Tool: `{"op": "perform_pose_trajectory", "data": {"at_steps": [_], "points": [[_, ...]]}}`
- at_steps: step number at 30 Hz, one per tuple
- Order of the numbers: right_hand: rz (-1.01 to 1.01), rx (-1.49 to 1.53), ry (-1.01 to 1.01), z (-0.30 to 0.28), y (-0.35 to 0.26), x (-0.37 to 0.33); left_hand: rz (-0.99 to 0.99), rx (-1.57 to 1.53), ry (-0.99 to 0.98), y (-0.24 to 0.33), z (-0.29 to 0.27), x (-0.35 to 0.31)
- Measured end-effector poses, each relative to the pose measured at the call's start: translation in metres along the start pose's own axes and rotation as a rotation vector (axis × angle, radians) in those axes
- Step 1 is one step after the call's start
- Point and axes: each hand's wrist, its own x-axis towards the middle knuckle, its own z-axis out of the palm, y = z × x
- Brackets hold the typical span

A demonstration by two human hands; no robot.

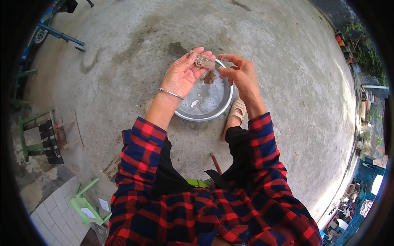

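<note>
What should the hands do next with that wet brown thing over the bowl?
Probably the right hand should close on the brown scrap that the left hand holds. It dangles over the metal basin of water, and the right fingers are open beside it.

Outdoor concrete yard of a home: bare concrete floor (287, 61), green stools (84, 203) near left, potted plants (342, 41) far right.

Hands over the basin, feet either side

Left hand (180, 76) holds a wet scrap (205, 63) above the basin (223, 104), right hand (240, 74) just beside it; stools (43, 139) sit well apart to the left
</note>
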Motion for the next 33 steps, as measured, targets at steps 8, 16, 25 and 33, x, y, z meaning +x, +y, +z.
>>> {"op": "perform_pose_trajectory", "data": {"at_steps": [8, 16, 25, 33], "points": [[-0.062, 0.035, -0.106, 0.025, 0.005, 0.0, 0.073, 0.106, 0.008, 0.004, 0.008, 0.001], [-0.073, 0.432, -0.248, 0.028, -0.008, -0.003, -0.036, 0.165, 0.153, -0.01, -0.004, -0.001], [-0.152, 0.277, -0.15, 0.023, -0.001, 0.0, 0.102, 0.32, 0.274, -0.009, 0.001, 0.003], [-0.07, 0.182, -0.116, 0.026, -0.001, -0.004, 0.106, 0.278, 0.229, -0.001, 0.005, 0.001]]}}
